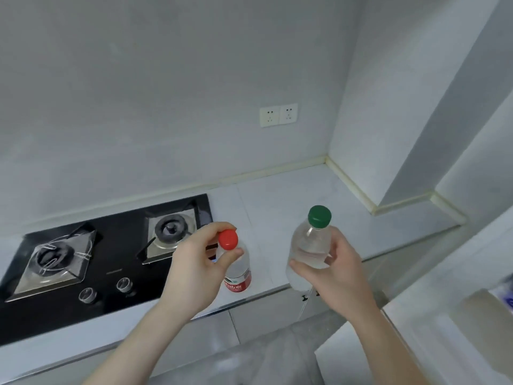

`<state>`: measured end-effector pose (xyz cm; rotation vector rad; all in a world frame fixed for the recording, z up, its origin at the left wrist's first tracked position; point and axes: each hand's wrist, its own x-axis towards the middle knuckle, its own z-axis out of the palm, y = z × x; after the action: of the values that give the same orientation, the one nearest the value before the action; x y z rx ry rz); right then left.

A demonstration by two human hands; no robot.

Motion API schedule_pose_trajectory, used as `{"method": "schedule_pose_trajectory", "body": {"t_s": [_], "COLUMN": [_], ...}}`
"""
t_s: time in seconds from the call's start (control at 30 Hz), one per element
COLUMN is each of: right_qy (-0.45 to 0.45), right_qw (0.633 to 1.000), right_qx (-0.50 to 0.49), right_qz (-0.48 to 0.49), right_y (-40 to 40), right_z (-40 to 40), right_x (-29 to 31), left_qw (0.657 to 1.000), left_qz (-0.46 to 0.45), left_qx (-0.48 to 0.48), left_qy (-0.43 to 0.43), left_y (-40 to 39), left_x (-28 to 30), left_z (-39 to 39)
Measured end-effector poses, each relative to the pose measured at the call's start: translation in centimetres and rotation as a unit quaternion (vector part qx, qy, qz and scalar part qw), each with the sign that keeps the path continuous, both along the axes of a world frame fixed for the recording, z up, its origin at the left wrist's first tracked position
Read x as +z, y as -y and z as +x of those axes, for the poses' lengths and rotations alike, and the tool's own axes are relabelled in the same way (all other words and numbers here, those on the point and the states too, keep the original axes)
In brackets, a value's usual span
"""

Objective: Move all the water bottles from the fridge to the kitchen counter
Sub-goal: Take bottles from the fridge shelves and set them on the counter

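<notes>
Lower centre of frame: left hand [194,262] pinches red-capped bottle [238,269] by its neck, right hand [337,269] grips green-capped bottle [311,243], both over counter [291,195].

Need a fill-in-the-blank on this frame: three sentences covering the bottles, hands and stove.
1. The left hand pinches the clear plastic bottle with the ____ cap.
2. The right hand grips the clear plastic bottle with the ____ cap.
3. The black glass gas stove lies to the ____ of both bottles.

Missing words: red; green; left
</notes>
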<state>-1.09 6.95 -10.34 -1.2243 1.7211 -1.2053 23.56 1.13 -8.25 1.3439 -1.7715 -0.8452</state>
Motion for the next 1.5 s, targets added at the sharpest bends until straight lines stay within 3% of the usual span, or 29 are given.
{"method": "schedule_pose_trajectory", "body": {"t_s": [0.2,0.57,1.1,1.5], "right_qy": [-0.003,-0.025,-0.023,-0.006], "right_qw": [0.992,0.939,0.878,0.820], "right_qx": [0.126,0.342,0.475,0.571], "right_qz": [0.003,-0.032,-0.049,-0.041], "right_y": [2.6,4.7,0.6,-0.4], "right_z": [5.4,24.0,52.9,67.2], "right_x": [-0.4,0.0,0.5,1.2], "left_qw": [0.993,0.950,0.895,0.845], "left_qz": [0.001,-0.005,-0.018,-0.027], "left_qx": [0.116,0.311,0.445,0.533], "left_qy": [0.002,-0.008,-0.004,-0.022], "left_y": [-3.6,-10.4,-20.7,-25.5], "left_x": [-0.3,0.2,1.3,1.1], "left_z": [6.2,22.6,47.8,58.4]}}
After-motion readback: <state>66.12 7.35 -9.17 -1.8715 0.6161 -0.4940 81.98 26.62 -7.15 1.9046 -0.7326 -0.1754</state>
